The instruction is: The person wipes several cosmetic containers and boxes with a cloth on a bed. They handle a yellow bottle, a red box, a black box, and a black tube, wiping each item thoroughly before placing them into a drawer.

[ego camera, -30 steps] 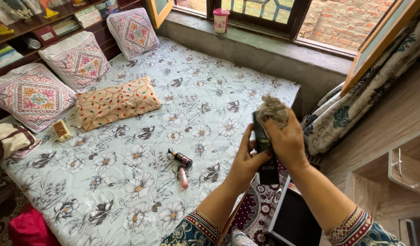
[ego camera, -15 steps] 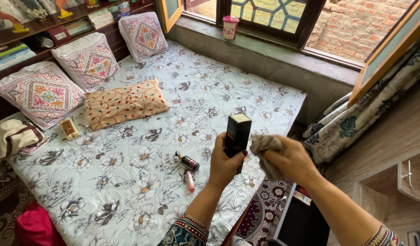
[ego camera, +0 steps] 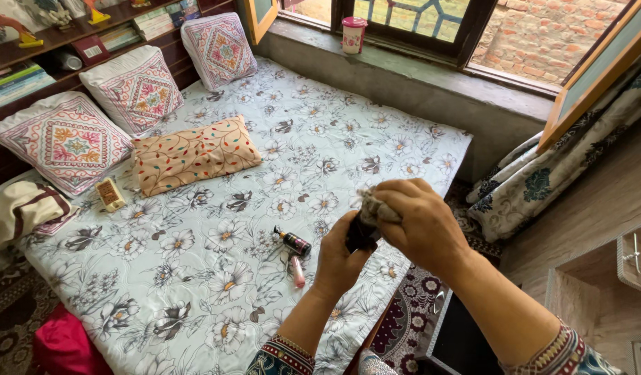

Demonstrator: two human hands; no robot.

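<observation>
While held above the near edge of the flowered bed (ego camera: 216,278), a black box (ego camera: 359,236) sits gripped in the left hand (ego camera: 341,257). Pressed on its top: a grey cloth (ego camera: 373,208), bunched in the closed right hand (ego camera: 418,222). Lying on the sheet just left: 1 dark bottle (ego camera: 293,242), 1 pink tube (ego camera: 297,271).

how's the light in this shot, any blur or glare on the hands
Head view: even daylight from the window, brick outside bright, no glare; left hand and right hand fairly sharp around the black box and grey cloth; bed edges bow slightly, wide-lens distortion.
</observation>
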